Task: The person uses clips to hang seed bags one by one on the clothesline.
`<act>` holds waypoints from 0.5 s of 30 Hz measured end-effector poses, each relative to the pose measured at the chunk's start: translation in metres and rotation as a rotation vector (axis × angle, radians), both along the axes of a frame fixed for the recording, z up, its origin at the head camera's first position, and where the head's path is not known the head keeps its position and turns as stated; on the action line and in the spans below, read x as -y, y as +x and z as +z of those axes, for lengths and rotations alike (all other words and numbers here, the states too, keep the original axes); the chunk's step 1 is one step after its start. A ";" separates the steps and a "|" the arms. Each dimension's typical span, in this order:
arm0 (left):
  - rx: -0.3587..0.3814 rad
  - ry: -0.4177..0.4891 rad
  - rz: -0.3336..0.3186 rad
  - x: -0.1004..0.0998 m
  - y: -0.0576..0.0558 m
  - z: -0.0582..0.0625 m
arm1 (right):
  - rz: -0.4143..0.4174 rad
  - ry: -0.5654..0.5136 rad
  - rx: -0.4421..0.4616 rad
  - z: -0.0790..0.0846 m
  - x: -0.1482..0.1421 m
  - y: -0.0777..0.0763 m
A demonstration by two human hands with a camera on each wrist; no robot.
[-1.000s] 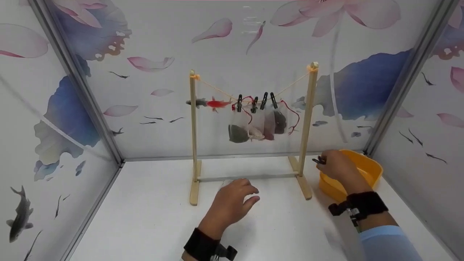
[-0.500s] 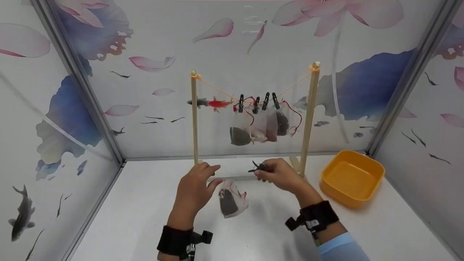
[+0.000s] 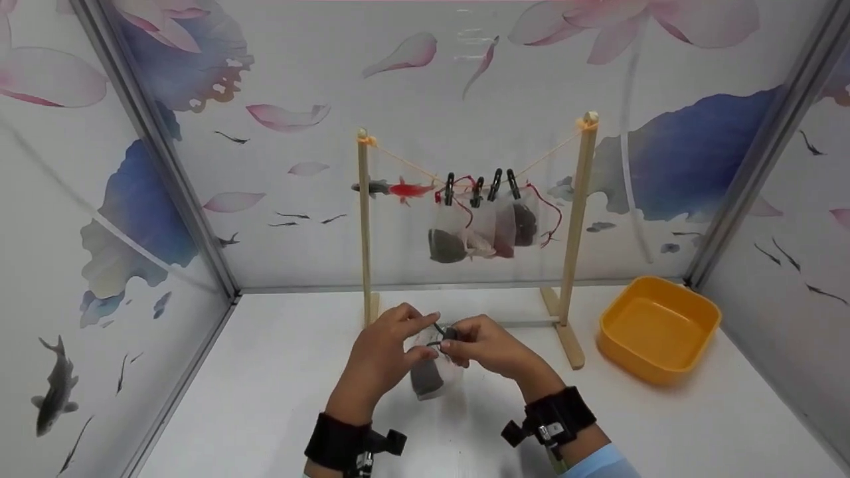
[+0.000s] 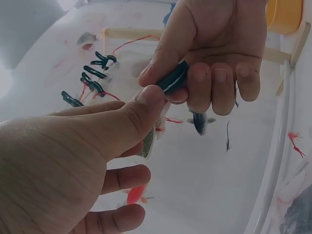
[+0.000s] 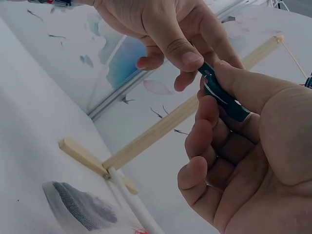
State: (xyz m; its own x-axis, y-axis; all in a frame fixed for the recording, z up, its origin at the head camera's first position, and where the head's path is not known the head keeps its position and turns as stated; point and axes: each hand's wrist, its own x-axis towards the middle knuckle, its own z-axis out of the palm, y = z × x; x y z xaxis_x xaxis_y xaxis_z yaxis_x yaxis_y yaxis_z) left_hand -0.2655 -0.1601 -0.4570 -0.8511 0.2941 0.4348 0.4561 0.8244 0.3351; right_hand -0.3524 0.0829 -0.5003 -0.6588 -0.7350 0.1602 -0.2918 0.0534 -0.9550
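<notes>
My left hand (image 3: 384,352) and right hand (image 3: 495,345) meet over the table, both pinching one dark green spring clip (image 5: 222,95). Left thumb and index finger are at one end of the clip, seen in the right wrist view. The right thumb and curled fingers hold its other part. In the left wrist view the clip (image 4: 174,79) lies between the two hands' fingertips. Below them a small sheer bag (image 3: 426,380) with dark filling and red cord lies on the table, partly covered by the hands in the head view.
A wooden rack's right post (image 3: 576,219) and left post (image 3: 364,226) carry a sagging string (image 3: 406,163). Black clips (image 3: 495,184) hold several filled sheer bags (image 3: 447,245) on it. A yellow bin (image 3: 657,332) stands at the right. Printed panels enclose the table.
My right hand has brought the clip from the yellow bin leftward to the middle. The left hand has moved from the bag to the clip, and both now hold it.
</notes>
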 end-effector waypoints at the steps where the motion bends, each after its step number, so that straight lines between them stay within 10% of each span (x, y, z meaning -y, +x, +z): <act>1: 0.009 0.003 -0.009 -0.001 0.000 0.000 | 0.011 -0.002 0.000 0.000 -0.001 0.001; 7: -0.003 0.040 -0.011 -0.002 -0.001 0.002 | 0.006 -0.033 0.043 -0.002 -0.003 0.000; 15: -0.230 0.016 0.095 0.009 0.000 0.000 | -0.335 0.260 -0.095 -0.030 0.010 -0.002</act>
State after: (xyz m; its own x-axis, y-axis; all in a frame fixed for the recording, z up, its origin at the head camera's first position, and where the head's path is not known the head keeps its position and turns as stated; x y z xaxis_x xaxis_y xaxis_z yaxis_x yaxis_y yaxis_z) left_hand -0.2655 -0.1689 -0.4565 -0.7529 0.2088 0.6241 0.4424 0.8627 0.2452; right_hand -0.3541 0.0726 -0.5303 -0.8593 -0.5068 0.0694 -0.3034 0.3956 -0.8668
